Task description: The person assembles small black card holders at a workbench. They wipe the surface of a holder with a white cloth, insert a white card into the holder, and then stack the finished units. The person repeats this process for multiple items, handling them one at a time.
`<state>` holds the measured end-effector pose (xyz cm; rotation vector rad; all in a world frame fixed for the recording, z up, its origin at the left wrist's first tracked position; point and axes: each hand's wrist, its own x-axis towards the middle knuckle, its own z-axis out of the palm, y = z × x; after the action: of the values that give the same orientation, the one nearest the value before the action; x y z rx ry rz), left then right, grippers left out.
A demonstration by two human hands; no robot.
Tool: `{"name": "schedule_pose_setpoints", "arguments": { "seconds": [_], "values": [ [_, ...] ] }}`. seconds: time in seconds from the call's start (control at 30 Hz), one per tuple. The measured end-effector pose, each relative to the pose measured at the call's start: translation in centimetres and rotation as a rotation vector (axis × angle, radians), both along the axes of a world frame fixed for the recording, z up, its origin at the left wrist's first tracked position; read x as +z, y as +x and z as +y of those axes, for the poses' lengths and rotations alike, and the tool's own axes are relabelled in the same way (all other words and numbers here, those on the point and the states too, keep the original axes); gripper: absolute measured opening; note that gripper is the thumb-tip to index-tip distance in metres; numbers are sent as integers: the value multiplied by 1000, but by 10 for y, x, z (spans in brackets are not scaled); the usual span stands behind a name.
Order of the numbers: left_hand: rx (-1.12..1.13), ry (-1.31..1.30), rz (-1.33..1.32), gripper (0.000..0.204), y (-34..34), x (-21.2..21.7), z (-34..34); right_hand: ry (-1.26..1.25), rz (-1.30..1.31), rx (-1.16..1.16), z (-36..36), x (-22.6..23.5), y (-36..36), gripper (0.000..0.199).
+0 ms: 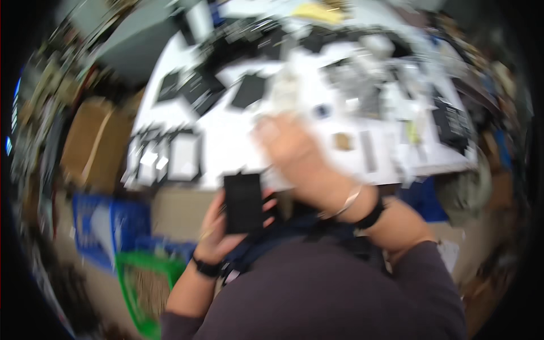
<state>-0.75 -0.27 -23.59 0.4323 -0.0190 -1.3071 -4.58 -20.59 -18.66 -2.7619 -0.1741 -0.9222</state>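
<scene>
My left hand [214, 226] is closed round a flat black rectangular piece [242, 204], held upright just off the table's near edge. Its fingertips show along the right side of the piece. Over the white table [224, 139] reaches my right hand [286, 144], smeared by motion, so whether it grips anything does not show. Just beyond its fingers stands a blurred pale, bottle-like thing [286, 88]. A black flat piece [249, 90] lies on the table to the left of that. Right of my right hand are a small dark blue round thing [323, 110] and a small brown piece [342, 141].
Black pieces with white faces [184, 156] line the table's near left. Clear plastic-looking wrapping [362, 76] is heaped at the back right, and dark items [238, 42] crowd the far side. A cardboard box [93, 141], blue crate [96, 226] and green-framed stool or crate [127, 283] stand left.
</scene>
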Motion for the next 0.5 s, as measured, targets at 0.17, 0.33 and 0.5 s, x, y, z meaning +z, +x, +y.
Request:
{"name": "schedule_pose_setpoints", "arguments": {
  "seconds": [0.17,0.33,0.5],
  "values": [
    [79,177,-153,52,-14,13,7,177,-12,166,36,-10,-36,20],
    [-49,203,-238,63,-18,18,-10,389,124,127,28,-15,-66,27],
    [-116,267,-386,67,-35,33,-27,482,175,79,17,-7,-89,20]
  ]
}}
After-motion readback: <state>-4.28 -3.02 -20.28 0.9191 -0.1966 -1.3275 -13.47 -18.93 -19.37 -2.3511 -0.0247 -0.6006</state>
